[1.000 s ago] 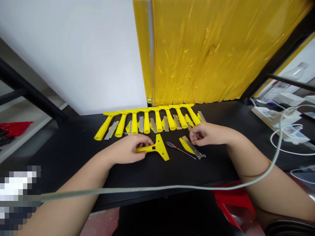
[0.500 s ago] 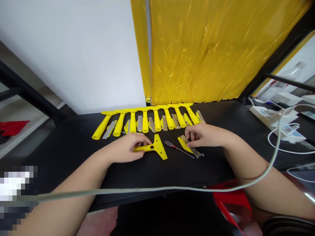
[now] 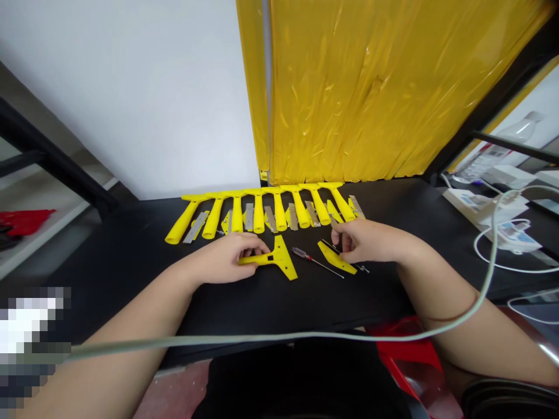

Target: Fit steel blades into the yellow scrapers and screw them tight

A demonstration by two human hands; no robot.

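Around the screwdriver (image 3: 308, 257) on the desk (image 3: 253, 308), saw a scraper body (image 3: 283, 259) at nine o'clock, a clamp plate (image 3: 335, 259) just beside at three, a row of handles (image 3: 258, 216) behind at eleven, a bottle (image 3: 493, 153) well apart at two.

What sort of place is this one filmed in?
Probably a workbench, perhaps in a small workshop: a row of yellow scraper handles with metal strips laid among them, a screwdriver within reach, and a black work surface.

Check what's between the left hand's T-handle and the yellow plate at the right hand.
Head view: a screwdriver lies there on the black tabletop, grip end nearer the T-handle.
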